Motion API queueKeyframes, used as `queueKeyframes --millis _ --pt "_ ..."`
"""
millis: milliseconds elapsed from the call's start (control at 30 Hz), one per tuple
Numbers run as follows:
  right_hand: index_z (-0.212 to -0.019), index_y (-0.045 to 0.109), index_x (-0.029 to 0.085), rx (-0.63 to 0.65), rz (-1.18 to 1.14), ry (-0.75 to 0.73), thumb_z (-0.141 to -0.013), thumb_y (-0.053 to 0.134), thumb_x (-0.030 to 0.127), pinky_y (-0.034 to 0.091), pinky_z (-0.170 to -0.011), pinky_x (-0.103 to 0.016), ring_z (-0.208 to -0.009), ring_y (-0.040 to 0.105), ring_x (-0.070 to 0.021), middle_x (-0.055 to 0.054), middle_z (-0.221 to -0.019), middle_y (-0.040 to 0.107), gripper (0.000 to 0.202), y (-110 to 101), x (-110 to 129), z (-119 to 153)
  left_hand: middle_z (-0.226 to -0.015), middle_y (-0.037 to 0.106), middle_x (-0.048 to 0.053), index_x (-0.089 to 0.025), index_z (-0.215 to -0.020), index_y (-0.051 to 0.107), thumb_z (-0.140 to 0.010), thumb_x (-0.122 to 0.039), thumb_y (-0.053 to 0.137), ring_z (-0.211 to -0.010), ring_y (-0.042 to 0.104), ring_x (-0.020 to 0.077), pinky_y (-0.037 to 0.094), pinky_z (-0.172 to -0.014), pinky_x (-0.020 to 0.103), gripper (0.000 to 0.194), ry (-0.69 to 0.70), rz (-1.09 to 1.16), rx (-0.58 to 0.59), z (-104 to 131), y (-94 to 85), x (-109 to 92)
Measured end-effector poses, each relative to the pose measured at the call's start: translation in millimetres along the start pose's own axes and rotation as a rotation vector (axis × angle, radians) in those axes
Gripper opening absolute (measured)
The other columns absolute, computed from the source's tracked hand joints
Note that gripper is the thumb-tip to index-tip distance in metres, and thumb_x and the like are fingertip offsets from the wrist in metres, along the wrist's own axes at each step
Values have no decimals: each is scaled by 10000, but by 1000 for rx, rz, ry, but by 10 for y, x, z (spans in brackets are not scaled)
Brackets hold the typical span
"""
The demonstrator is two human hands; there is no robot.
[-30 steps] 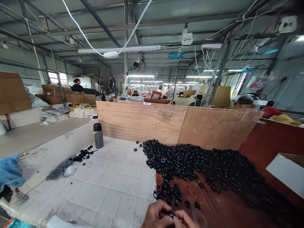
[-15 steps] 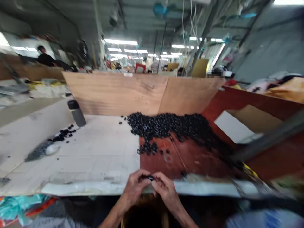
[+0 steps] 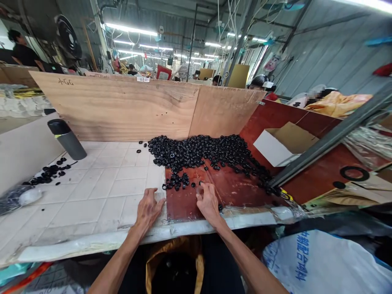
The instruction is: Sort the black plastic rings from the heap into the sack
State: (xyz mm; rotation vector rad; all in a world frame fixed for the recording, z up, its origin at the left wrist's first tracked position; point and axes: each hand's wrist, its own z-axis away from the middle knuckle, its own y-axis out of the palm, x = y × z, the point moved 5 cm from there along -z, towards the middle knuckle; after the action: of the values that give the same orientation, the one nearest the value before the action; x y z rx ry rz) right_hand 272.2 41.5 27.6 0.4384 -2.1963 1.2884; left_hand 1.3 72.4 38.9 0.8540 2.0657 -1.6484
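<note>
My left hand (image 3: pixel 150 208) is over the pale tiled part of the table (image 3: pixel 88 204), near its front edge, fingers apart and nothing seen in them. To its right, above the red board (image 3: pixel 183 208), my right hand (image 3: pixel 208 201) has its fingertips close together at a small black piece (image 3: pixel 200 183). Just beyond both hands lies a small cluster of black rings (image 3: pixel 180 181). Behind that a large heap of black rings (image 3: pixel 202 149) stretches along the wooden partition. Below the table edge an open yellow-rimmed bag (image 3: pixel 199 269) holds dark contents.
A grey bottle (image 3: pixel 70 143) and more black pieces (image 3: pixel 47 173) are at the left. On the right are an open box (image 3: pixel 275 147), a slanting metal post (image 3: pixel 330 143) and a white sack (image 3: pixel 324 261). A wooden partition (image 3: pixel 122 108) closes off the back. People are visible beyond it.
My hands were together at the table edge around a small black piece. Now they are apart and further forward, the right one over the red board. The view has shifted.
</note>
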Motion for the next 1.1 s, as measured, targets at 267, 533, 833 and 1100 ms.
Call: queueKeyframes --millis 267,533,833,1100 --pt "-1156 668 168 98 95 -142 -923 533 153 506 -900 -338 -1000 639 -243 -114 -1107 643 270 433 -43 -142 -1158 663 85 -199 -1190 601 -885 -95 553 -1076 664 247 517 -970 371 326 207 -15 150 -299 466 -171" --pt "-1037 667 184 34 -245 -208 -917 579 235 550 -792 -340 -869 662 -229 -91 -976 706 157 357 1 -82 -1054 691 56 -210 -1128 617 -848 -94 606 -1015 647 240 535 -940 407 304 250 144 130 -129 497 -47" --pt "-1113 731 215 335 -722 -141 -878 644 238 580 -767 -277 -916 679 -181 -73 -1089 684 251 465 307 -20 -1040 699 26 -219 -1137 567 -849 -151 607 -841 721 161 605 -826 329 299 119 476 144 -83 527 -34" --pt "-969 703 192 304 -707 -97 -835 691 253 573 -722 -267 -785 677 -164 -45 -949 709 148 591 500 -4 -1039 677 38 -195 -1096 574 -803 -167 672 -914 707 168 604 -873 340 310 74 666 93 -93 498 -81"
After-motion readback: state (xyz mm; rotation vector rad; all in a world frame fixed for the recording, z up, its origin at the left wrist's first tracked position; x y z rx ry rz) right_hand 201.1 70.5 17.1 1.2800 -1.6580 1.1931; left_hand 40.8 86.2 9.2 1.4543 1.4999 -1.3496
